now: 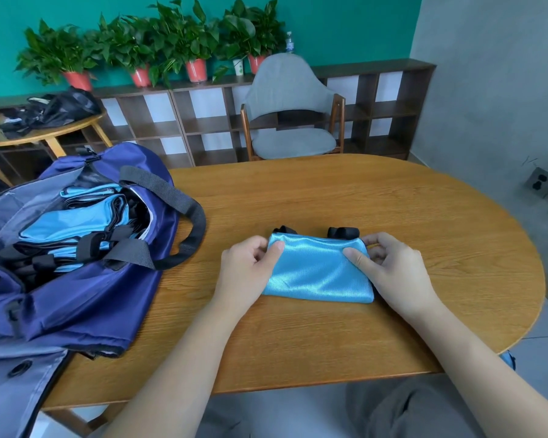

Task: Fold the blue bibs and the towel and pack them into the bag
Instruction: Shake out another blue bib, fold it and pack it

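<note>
A folded light-blue bib (317,273) with black straps poking out at its far edge lies flat on the wooden table (329,336) in front of me. My left hand (246,270) pinches its left end, thumb on top. My right hand (393,273) grips the right end, thumb lying on the cloth and fingers curled at the edge. To the left, a dark-blue bag (86,292) lies open on the table. Inside it are several folded blue bibs (73,226) with black straps. No towel shows.
A grey chair (290,112) stands behind the table's far edge. Low shelving with potted plants (159,45) runs along the back wall. A small side table carrying a black bag (54,110) stands at far left. A power box (543,181) lies on the floor at right.
</note>
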Available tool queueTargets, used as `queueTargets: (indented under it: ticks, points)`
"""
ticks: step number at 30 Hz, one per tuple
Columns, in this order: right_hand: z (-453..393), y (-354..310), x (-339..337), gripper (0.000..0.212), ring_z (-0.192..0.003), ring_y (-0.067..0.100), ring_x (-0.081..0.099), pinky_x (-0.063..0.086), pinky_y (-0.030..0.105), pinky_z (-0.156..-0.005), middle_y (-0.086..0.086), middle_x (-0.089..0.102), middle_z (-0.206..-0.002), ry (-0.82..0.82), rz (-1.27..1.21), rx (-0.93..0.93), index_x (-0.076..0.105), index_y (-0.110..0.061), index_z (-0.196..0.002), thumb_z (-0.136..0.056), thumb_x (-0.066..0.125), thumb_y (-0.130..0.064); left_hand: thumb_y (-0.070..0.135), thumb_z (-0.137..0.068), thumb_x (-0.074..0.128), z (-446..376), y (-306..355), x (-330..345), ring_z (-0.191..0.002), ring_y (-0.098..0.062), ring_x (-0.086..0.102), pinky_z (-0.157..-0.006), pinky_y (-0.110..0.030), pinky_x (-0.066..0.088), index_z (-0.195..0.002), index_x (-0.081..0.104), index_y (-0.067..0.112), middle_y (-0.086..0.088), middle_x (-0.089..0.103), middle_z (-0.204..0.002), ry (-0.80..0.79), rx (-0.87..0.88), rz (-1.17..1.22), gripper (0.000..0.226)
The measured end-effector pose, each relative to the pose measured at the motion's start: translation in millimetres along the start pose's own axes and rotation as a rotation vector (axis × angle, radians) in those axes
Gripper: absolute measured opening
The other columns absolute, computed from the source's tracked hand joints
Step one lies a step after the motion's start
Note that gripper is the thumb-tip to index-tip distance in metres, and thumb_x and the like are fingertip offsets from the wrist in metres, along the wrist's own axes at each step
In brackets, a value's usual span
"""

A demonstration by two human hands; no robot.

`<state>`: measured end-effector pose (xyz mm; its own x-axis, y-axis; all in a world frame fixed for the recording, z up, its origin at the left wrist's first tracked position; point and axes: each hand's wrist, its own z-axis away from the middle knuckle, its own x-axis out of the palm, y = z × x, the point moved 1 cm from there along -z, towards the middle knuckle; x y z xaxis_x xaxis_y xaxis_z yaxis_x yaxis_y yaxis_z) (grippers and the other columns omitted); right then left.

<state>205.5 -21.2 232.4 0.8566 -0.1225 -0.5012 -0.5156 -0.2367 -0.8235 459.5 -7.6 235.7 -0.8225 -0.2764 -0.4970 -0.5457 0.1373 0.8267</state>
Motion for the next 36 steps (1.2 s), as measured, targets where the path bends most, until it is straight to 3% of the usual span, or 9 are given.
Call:
queueTargets:
  ticks: [7,10,13,17,21,24,27,30,36]
  points:
    - [-3.6,4.0,3.7,0.026,-0.068,0.0,0.064,0.044,0.014,-0.055,-0.013,0.068,-0.081,0.053,0.163,0.027,0.066,-0.025,-0.104,-0.09,0.07,-0.047,0.039,-0.09,0.074,-1.2,-2.9,-1.4,-0.081,0.0,0.062,-0.073,-0.023,0.049,-0.105,0.067,0.032,0.016,0.066,-0.087,0.085,0.056,-0.132,0.019]
    - [-5.3,6.3,4.4,0.036,-0.073,0.006,0.064,0.044,0.02,-0.062,-0.015,0.065,-0.085,0.107,0.191,0.042,0.064,-0.022,-0.113,-0.088,0.072,-0.046,0.021,-0.091,0.074,-0.5,-3.5,1.4,-0.12,-0.002,0.052,-0.101,-0.026,0.04,-0.099,0.074,0.032,0.023,0.059,-0.116,-0.026,0.298,-0.095,0.014]
    - [-6.2,8.3,3.3,0.041,-0.073,0.003,0.064,0.043,0.016,-0.064,-0.015,0.065,-0.088,0.163,0.201,0.035,0.062,-0.017,-0.117,-0.087,0.076,-0.041,0.03,-0.094,0.07,-0.9,-7.5,8.0,-0.14,0.0,0.036,-0.116,-0.039,0.022,-0.096,0.078,0.038,0.022,0.058,-0.133,-0.179,0.354,-0.162,0.012]
    - [-1.0,3.2,3.5,0.037,-0.083,0.008,0.062,0.049,0.024,-0.073,-0.007,0.063,-0.101,0.255,0.173,-0.046,0.058,-0.015,-0.12,-0.091,0.072,-0.032,0.047,-0.098,0.057,-0.2,-7.2,10.3,-0.132,0.005,0.032,-0.112,-0.04,0.019,-0.102,0.076,0.049,0.028,0.051,-0.134,-0.225,0.3,-0.308,0.019]
    - [8.7,-6.6,9.7,0.029,-0.073,0.019,0.06,0.046,0.034,-0.062,-0.011,0.056,-0.073,0.263,0.338,-0.092,0.054,-0.022,-0.116,-0.094,0.062,-0.04,0.06,-0.098,0.041,2.2,-3.6,14.3,-0.114,-0.003,0.041,-0.099,-0.035,0.024,-0.101,0.075,0.05,0.023,0.051,-0.123,-0.115,0.271,-0.514,0.035]
    - [11.7,-9.9,16.4,0.034,-0.069,0.02,0.065,0.044,0.032,-0.056,-0.012,0.056,-0.06,0.159,0.526,-0.157,0.054,-0.025,-0.116,-0.093,0.059,-0.05,0.051,-0.098,0.035,4.3,-2.1,15.9,-0.094,-0.011,0.055,-0.087,-0.039,0.034,-0.084,0.079,0.033,0.014,0.06,-0.098,0.106,0.27,-0.603,0.05]
    - [8.2,-7.1,21.0,0.041,-0.089,0.013,0.061,0.047,0.031,-0.066,-0.016,0.06,-0.078,-0.018,0.555,-0.25,0.053,-0.028,-0.123,-0.094,0.055,-0.057,0.038,-0.097,0.042,4.1,-2.5,10.6,-0.063,-0.012,0.055,-0.076,-0.039,0.038,-0.068,0.075,0.024,0.011,0.054,-0.061,0.26,0.357,-0.539,0.047]
    - [5.0,-4.3,19.1,0.047,-0.107,0.017,0.057,0.046,0.038,-0.092,-0.012,0.067,-0.106,-0.146,0.485,-0.297,0.051,-0.028,-0.132,-0.1,0.038,-0.06,0.03,-0.097,0.054,7.9,1.8,9.6,-0.05,-0.007,0.049,-0.076,-0.034,0.043,-0.07,0.074,0.021,0.015,0.049,-0.05,0.186,0.457,-0.389,0.035]
    - [3.8,-0.1,19.5,0.054,-0.114,0.02,0.056,0.04,0.038,-0.094,-0.008,0.067,-0.117,-0.105,0.582,-0.239,0.054,-0.031,-0.129,-0.094,0.032,-0.066,0.019,-0.092,0.066,17.5,11.3,9.4,-0.056,-0.006,0.058,-0.059,-0.011,0.042,-0.099,0.081,0.019,0.021,0.063,-0.07,-0.056,0.531,-0.148,0.017]
